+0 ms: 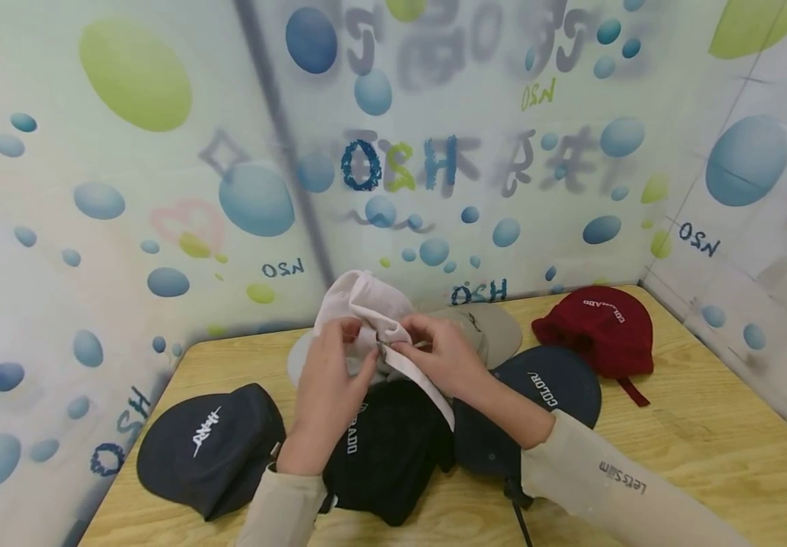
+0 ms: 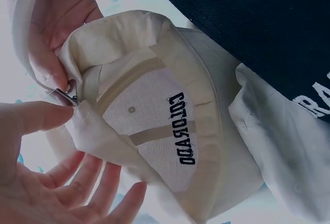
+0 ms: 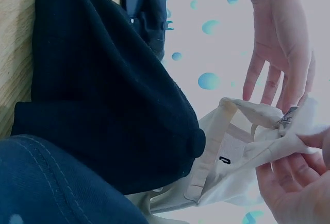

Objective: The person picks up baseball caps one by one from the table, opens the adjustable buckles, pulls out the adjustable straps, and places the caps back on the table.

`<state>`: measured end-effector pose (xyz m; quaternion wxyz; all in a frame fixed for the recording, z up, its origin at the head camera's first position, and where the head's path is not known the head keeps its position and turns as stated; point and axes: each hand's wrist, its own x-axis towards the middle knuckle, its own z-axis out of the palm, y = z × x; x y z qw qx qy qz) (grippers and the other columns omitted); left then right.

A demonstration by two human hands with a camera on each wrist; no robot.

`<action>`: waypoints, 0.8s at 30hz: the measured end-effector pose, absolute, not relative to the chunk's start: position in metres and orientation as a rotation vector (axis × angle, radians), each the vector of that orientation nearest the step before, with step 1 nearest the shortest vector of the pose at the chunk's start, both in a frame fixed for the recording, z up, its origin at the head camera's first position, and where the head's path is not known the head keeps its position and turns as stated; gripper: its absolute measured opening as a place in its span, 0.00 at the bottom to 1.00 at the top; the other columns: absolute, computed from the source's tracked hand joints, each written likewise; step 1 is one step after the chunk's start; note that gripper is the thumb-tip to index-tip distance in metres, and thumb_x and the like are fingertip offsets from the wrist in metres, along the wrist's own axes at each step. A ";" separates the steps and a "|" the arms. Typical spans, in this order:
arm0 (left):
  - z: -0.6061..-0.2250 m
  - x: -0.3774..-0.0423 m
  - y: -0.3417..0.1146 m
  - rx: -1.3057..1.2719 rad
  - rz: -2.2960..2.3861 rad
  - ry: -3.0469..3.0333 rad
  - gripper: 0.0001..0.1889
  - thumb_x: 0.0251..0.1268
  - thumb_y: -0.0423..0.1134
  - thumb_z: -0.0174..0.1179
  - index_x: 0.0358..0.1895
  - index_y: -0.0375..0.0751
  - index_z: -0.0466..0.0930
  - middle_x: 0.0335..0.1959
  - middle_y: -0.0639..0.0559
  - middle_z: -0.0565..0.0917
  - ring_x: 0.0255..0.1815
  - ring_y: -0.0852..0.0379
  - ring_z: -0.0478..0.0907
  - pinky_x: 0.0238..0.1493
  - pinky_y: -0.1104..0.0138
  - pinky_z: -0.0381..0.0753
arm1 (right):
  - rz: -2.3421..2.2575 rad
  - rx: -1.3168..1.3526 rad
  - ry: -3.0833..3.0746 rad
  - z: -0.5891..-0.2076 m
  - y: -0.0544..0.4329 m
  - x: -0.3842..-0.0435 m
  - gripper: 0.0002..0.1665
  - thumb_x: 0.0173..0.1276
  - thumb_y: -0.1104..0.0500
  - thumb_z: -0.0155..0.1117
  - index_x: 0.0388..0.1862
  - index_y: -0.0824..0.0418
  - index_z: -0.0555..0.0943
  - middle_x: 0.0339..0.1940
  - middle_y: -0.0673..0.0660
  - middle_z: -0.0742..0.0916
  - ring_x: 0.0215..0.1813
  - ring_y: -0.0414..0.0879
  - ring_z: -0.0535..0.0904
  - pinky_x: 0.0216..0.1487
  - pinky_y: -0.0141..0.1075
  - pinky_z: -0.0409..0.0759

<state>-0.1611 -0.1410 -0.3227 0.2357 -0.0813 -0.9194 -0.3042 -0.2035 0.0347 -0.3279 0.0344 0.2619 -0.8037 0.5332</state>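
A pale, off-white cap (image 1: 359,296) is held up in both hands, its inside facing the left wrist camera with dark stitched letters (image 2: 183,128) showing in reverse. My left hand (image 1: 328,391) pinches the cap's edge beside a small metal buckle (image 2: 66,96), the thumb and a finger on the cloth. From the other side my right hand (image 1: 451,361) pinches the strap (image 1: 428,387) at that buckle. The strap's long end hangs down to the right in the head view. How far the strap runs through the buckle cannot be made out.
Around the hands on the wooden table (image 1: 708,448) lie a navy cap (image 1: 212,448), a black cap (image 1: 387,456), another navy cap (image 1: 544,395), a dark red cap (image 1: 598,327) and a beige cap (image 1: 496,330). A printed wall (image 1: 393,228) stands behind.
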 end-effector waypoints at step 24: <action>-0.328 -0.173 -0.147 -0.218 -0.760 -2.527 0.11 0.66 0.31 0.62 0.46 0.38 0.71 0.36 0.44 0.78 0.35 0.50 0.75 0.36 0.60 0.76 | 1.600 0.808 -2.519 -0.330 0.031 -0.202 0.07 0.71 0.62 0.64 0.46 0.60 0.83 0.46 0.58 0.87 0.43 0.46 0.80 0.47 0.38 0.85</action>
